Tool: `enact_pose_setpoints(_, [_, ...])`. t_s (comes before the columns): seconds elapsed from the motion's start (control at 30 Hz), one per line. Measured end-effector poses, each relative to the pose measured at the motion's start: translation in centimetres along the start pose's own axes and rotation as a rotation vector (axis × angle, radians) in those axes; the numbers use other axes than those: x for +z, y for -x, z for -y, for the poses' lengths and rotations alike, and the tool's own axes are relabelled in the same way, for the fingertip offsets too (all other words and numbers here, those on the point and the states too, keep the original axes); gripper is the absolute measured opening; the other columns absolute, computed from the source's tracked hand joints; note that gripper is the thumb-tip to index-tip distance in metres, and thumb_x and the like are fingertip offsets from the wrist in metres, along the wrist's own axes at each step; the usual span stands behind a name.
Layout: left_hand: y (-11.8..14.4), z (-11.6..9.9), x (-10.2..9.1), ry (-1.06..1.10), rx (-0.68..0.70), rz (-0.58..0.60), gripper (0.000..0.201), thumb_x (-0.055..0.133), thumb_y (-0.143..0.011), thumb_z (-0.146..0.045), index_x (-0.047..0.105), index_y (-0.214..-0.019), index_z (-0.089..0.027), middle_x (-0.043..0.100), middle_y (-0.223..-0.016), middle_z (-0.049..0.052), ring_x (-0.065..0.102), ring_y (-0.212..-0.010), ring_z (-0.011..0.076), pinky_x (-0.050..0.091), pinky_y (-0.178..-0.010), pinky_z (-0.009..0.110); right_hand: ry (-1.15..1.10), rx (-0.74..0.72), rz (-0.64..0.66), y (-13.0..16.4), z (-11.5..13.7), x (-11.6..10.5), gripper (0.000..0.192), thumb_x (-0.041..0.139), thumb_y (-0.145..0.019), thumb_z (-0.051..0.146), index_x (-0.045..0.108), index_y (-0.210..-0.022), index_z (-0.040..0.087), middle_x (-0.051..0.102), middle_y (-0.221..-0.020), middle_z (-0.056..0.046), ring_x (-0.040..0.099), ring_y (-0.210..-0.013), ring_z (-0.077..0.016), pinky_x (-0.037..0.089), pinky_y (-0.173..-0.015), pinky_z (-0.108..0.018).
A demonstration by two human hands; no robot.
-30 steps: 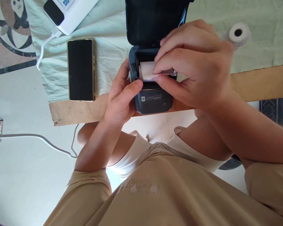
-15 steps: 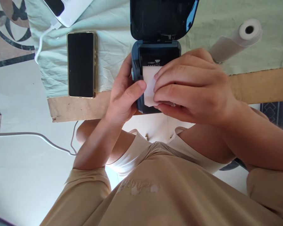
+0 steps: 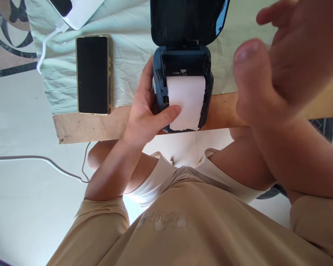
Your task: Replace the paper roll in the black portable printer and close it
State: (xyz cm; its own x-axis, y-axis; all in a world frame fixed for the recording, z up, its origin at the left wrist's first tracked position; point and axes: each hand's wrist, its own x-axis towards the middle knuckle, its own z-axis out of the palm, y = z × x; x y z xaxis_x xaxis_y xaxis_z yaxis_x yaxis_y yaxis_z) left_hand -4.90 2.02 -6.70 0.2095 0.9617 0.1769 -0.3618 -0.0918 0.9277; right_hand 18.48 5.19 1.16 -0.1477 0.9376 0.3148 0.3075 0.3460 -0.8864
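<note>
Printer: a small dark label printer stands at the near edge of the desk, with its lid opened upward and away from the person.
Paper: a white paper strip comes out of the printer's open compartment and lies flat over the front of the printer; its lower edge is torn and uneven.
Left hand: the left hand grasps the printer from its left side, the fingers behind the body, and the thumb presses on the lower left corner of the paper strip.
Right hand: the right hand is raised in the air to the right of the printer, close to the camera and blurred; it is released, the fingers loosely spread, and it holds nothing.
Cloth: a pale green cloth covers the far part of the desk, under the printer's rear part.
Phone: a black phone with a gold frame lies face up on the cloth, to the left of the printer and well apart from it.
White device: a white device with a white cable lies at the top left, partly cut by the frame.
Floor: light floor shows below the desk, with a thin cable across it.
</note>
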Motion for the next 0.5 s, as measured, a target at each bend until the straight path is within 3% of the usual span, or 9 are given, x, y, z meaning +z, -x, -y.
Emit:
enact_pose_setpoints(0.03, [-0.3, 0.5, -0.6, 0.026, 0.02, 0.014, 0.09, 0.098, -0.063, -0.041, 0.059, -0.145, -0.041, 0.071, -0.139, -0.001, 0.069, -0.119, 0.0325, 0.063, -0.094, 0.042, 0.029, -0.056, -0.011, -0.2, -0.3, -0.1, 0.039, 0.065, -0.093, 0.056, 0.071, -0.126, 0.037, 0.06, -0.143, 0.007, 0.048, -0.151, -0.0308, 0.048, -0.114, -0.045])
enact_pose_setpoints(0.1, [-0.8, 1.2, -1.6, 0.078, -0.046, 0.033, 0.1, 0.103, -0.052, -0.034, 0.061, -0.143, -0.039, 0.073, -0.133, 0.0, 0.066, -0.125, 0.035, 0.06, -0.099, 0.044, 0.102, -0.255, -0.007, -0.5, -0.6, -0.3, 0.041, 0.057, -0.1, 0.057, 0.07, -0.127, 0.028, 0.062, -0.134, -0.003, 0.06, -0.137, -0.0312, 0.056, -0.101, -0.041])
enact_pose_setpoints(0.17, [-0.9, 1.5, -1.9, 0.126, -0.05, 0.125, 0.103, 0.106, -0.044, -0.03, 0.063, -0.137, -0.042, 0.075, -0.126, -0.002, 0.067, -0.123, 0.0356, 0.061, -0.097, 0.044, 0.156, -0.329, 0.035, -0.5, -0.1, -0.4, 0.033, 0.053, -0.104, 0.047, 0.07, -0.123, 0.026, 0.064, -0.125, -0.004, 0.069, -0.119, -0.0253, 0.058, -0.092, -0.037])
enact_pose_setpoints(0.23, [-0.7, 1.3, -1.3, 0.094, 0.015, 0.039, 0.085, 0.1, -0.059, -0.037, 0.065, -0.137, -0.038, 0.074, -0.125, 0.001, 0.067, -0.119, 0.0344, 0.06, -0.097, 0.046, 0.213, -0.356, 0.111, -0.4, 0.5, -0.5, 0.023, 0.054, -0.103, 0.039, 0.067, -0.117, 0.026, 0.068, -0.119, -0.002, 0.069, -0.113, -0.0228, 0.057, -0.093, -0.039])
enact_pose_setpoints(0.3, [-0.2, 0.8, -0.2, 0.049, 0.061, -0.013, 0.066, 0.097, -0.064, -0.043, 0.07, -0.124, -0.037, 0.074, -0.12, 0.0, 0.065, -0.12, 0.0326, 0.058, -0.102, 0.046, 0.298, -0.425, 0.203, -0.4, 0.9, -0.8, 0.022, 0.054, -0.101, 0.039, 0.068, -0.111, 0.025, 0.071, -0.11, -0.004, 0.066, -0.113, -0.0248, 0.055, -0.098, -0.043])
enact_pose_setpoints(0.4, [0.3, -0.2, 1.2, 0.036, 0.024, -0.03, 0.061, 0.094, -0.068, -0.048, 0.069, -0.123, -0.038, 0.073, -0.122, -0.001, 0.063, -0.121, 0.0312, 0.057, -0.104, 0.045, 0.354, -0.56, 0.259, -0.7, 0.4, -1.1, 0.024, 0.057, -0.098, 0.041, 0.071, -0.102, 0.022, 0.07, -0.108, -0.009, 0.067, -0.107, -0.0244, 0.056, -0.095, -0.045])
enact_pose_setpoints(0.5, [0.3, -0.7, 1.7, 0.005, -0.003, -0.044, 0.06, 0.091, -0.073, -0.045, 0.066, -0.127, -0.035, 0.073, -0.122, 0.001, 0.065, -0.117, 0.0289, 0.058, -0.099, 0.04, 0.321, -0.595, 0.293, -0.8, -0.4, -1.1, 0.017, 0.062, -0.095, 0.035, 0.071, -0.1, 0.022, 0.07, -0.11, -0.008, 0.069, -0.104, -0.0215, 0.057, -0.089, -0.041])
